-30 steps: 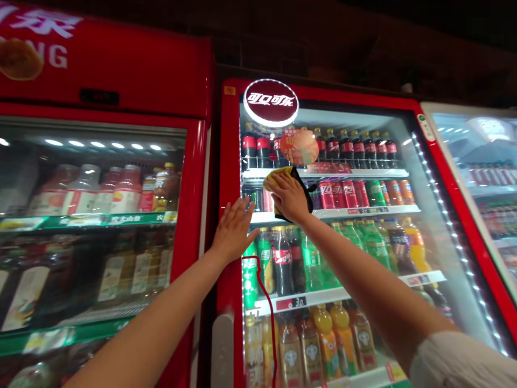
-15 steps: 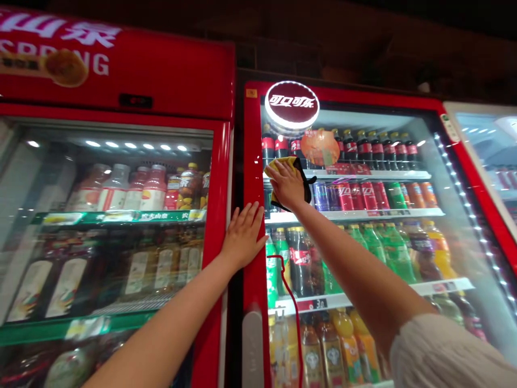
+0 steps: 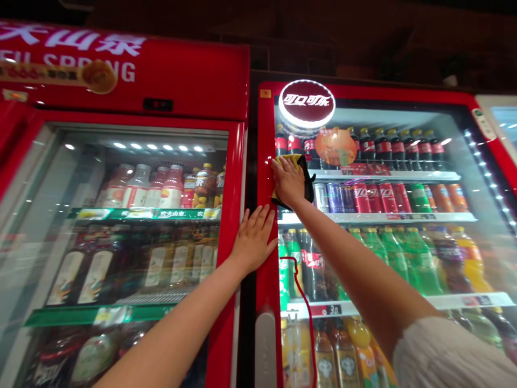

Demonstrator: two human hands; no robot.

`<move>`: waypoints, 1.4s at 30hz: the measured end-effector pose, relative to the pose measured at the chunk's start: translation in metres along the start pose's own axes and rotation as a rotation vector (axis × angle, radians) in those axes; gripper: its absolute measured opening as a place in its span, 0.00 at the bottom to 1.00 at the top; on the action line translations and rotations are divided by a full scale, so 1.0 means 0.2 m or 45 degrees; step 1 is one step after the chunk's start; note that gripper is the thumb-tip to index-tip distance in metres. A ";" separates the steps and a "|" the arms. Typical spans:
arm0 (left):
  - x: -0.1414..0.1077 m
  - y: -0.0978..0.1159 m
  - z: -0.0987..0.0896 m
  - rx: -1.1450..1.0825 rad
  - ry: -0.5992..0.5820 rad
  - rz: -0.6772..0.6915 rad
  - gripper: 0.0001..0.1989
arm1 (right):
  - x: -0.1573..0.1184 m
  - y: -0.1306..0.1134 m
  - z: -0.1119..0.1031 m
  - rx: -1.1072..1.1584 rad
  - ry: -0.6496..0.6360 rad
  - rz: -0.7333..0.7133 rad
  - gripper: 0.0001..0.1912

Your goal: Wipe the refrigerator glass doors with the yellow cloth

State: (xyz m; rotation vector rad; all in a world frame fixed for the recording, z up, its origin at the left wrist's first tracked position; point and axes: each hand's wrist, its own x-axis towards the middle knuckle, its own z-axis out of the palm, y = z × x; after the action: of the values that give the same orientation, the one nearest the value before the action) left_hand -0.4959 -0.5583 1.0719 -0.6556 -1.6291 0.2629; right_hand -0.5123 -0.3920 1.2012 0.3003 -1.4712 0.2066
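My right hand (image 3: pixel 289 180) presses a yellow cloth with black edging (image 3: pixel 308 186) against the glass door (image 3: pixel 388 116) of the right fridge, near its upper left corner. The fingers lie over the cloth and point up and left. Just above and right of it, an orange round sticker (image 3: pixel 336 146) is on the glass. Lower down, my left hand (image 3: pixel 255 237) rests flat with fingers stretched on the red door frame (image 3: pixel 266 291) of that fridge. Nothing is seen in the left hand; its palm is hidden.
A lit round sign (image 3: pixel 307 104) sits at the door's top left. Behind the glass stand bottles and cans (image 3: pixel 365 198) on shelves. A grey handle (image 3: pixel 265 350) lies below my left hand. Another red fridge (image 3: pixel 194 81) stands on the left, past a dark narrow gap.
My view has turned a little left, so the fridges sit further right in the picture. Against the glass, my right hand and the cloth have slid slightly left. My left hand stays on the frame.
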 end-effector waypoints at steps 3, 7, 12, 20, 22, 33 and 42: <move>-0.01 0.03 -0.01 -0.011 0.008 -0.039 0.33 | -0.04 0.05 -0.05 0.066 -0.074 -0.172 0.24; -0.06 0.09 -0.01 -0.013 0.008 -0.101 0.32 | -0.22 0.10 -0.12 0.138 -0.229 -0.474 0.24; -0.10 0.13 -0.01 0.012 0.030 -0.143 0.34 | -0.33 0.08 -0.13 0.225 -0.300 -0.550 0.24; 0.06 0.05 -0.03 0.033 -0.004 -0.143 0.35 | -0.01 0.01 -0.05 0.204 -0.202 -0.496 0.20; 0.08 0.03 -0.04 0.036 -0.023 -0.163 0.36 | 0.07 0.00 -0.04 0.201 -0.174 -0.461 0.20; 0.05 -0.03 -0.02 -0.072 0.038 -0.155 0.37 | 0.11 0.00 -0.01 0.118 -0.091 -0.354 0.19; 0.00 -0.04 -0.08 -0.223 0.120 -0.183 0.36 | -0.31 0.06 -0.07 0.311 -0.232 -0.561 0.19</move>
State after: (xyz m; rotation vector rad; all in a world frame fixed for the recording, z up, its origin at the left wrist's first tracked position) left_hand -0.4823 -0.5688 1.0791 -0.6688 -1.6111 -0.0155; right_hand -0.5079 -0.3730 1.1396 0.8485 -1.5206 0.0017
